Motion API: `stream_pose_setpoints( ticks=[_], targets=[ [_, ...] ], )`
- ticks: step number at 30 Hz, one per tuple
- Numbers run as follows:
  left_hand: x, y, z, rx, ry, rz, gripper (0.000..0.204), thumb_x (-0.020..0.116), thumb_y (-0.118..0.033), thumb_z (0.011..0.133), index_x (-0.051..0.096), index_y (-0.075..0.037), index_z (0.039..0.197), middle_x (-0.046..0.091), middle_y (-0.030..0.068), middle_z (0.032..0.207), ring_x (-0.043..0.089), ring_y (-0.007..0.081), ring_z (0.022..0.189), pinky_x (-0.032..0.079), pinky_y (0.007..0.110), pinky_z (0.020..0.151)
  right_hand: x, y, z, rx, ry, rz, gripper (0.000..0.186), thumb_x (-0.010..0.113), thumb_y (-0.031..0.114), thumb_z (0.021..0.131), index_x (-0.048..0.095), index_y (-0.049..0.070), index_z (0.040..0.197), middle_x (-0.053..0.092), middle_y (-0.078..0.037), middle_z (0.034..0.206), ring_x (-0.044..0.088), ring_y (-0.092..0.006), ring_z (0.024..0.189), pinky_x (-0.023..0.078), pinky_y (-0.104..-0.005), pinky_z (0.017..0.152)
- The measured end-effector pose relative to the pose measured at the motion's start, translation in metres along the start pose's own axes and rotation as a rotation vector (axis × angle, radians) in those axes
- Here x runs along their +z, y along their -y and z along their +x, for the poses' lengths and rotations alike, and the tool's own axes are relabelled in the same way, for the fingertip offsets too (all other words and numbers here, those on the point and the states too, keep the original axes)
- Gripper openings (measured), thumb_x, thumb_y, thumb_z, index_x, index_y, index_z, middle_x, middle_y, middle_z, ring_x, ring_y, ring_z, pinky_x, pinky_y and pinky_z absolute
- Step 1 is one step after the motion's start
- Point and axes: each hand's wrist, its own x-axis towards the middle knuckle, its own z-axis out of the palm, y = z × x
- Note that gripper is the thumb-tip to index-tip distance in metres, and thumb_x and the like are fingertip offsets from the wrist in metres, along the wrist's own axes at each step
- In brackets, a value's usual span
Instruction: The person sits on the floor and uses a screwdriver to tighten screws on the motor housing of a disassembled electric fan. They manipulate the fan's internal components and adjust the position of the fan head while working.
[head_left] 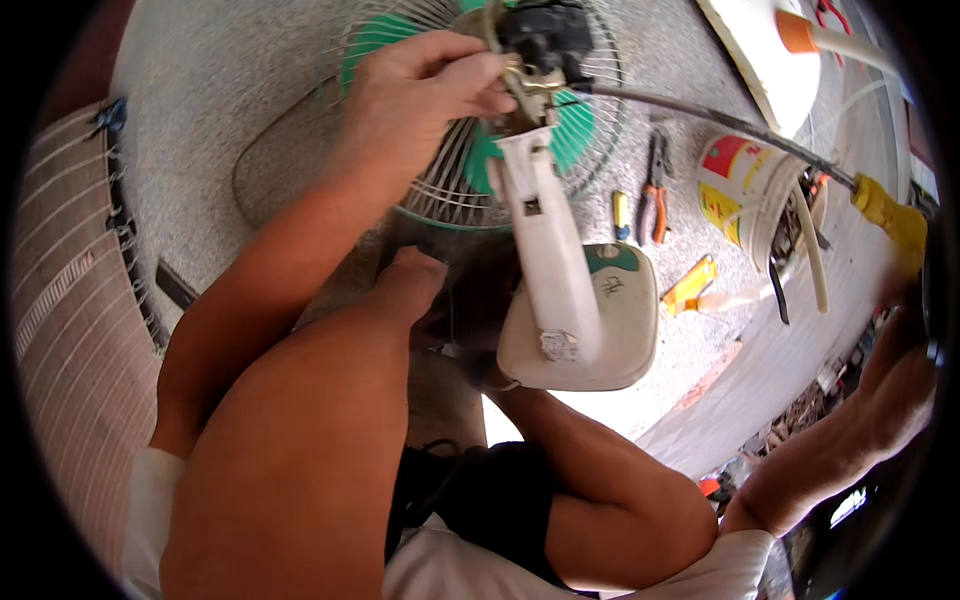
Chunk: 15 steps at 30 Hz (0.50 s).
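Observation:
A white desk fan lies with its wire guard (440, 195) and green blades (575, 140) on the floor. Its white stand neck (548, 235) and rounded base (630, 330) point toward me. My left hand (425, 90) is closed, thumb and fingers pinching at the metal bracket (535, 85) between neck and black motor housing (550, 35); any small part in the fingertips is hidden. At the far right, my right hand (898, 288), dark and partly blurred, grips the yellow handle of a long screwdriver (740, 125). Its shaft reaches across to the bracket.
Right of the fan lie orange-handled pliers (653, 200), a small yellow-and-blue object (621, 215) and a yellow-handled tool (690, 285). A white bucket (755, 190) with tools lies beyond. A mallet with orange head (797, 33) is at upper right, a striped mat (65, 260) at left.

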Motion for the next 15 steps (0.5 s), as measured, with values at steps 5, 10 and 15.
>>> stream_pose_setpoints(
  ticks=[5,10,15],
  targets=[
    [0.000,0.001,-0.001,0.001,-0.029,0.043,0.024,0.060,-0.013,0.094,0.061,0.005,0.109,0.068,0.0142,0.096,0.069,0.0217,0.086,0.056,0.032,0.083,-0.054,-0.078,-0.059,0.530,0.008,0.122,0.027,0.061,0.022,0.094,0.061,0.000,0.110,0.062,-0.008,0.083,0.061,-0.0141,0.067,0.052,-0.0278,0.065],
    [0.002,0.001,0.005,-0.011,-0.009,0.041,0.024,0.059,-0.013,0.094,0.060,0.005,0.110,0.068,0.0151,0.097,0.069,0.0225,0.086,0.056,0.034,0.083,-0.027,-0.167,-0.169,0.979,-0.282,0.510,0.025,0.060,0.018,0.094,0.056,-0.003,0.108,0.063,-0.012,0.092,0.065,-0.0181,0.076,0.059,-0.0306,0.069],
    [0.000,-0.004,0.007,-0.019,-0.038,0.015,0.019,0.058,-0.011,0.094,0.059,0.003,0.106,0.067,0.0158,0.093,0.069,0.0253,0.084,0.056,0.035,0.079,0.019,-0.231,-0.248,1.185,-0.438,0.921,0.025,0.057,0.020,0.096,0.054,-0.002,0.108,0.062,-0.010,0.090,0.063,-0.0184,0.078,0.057,-0.0325,0.075]
  ],
)
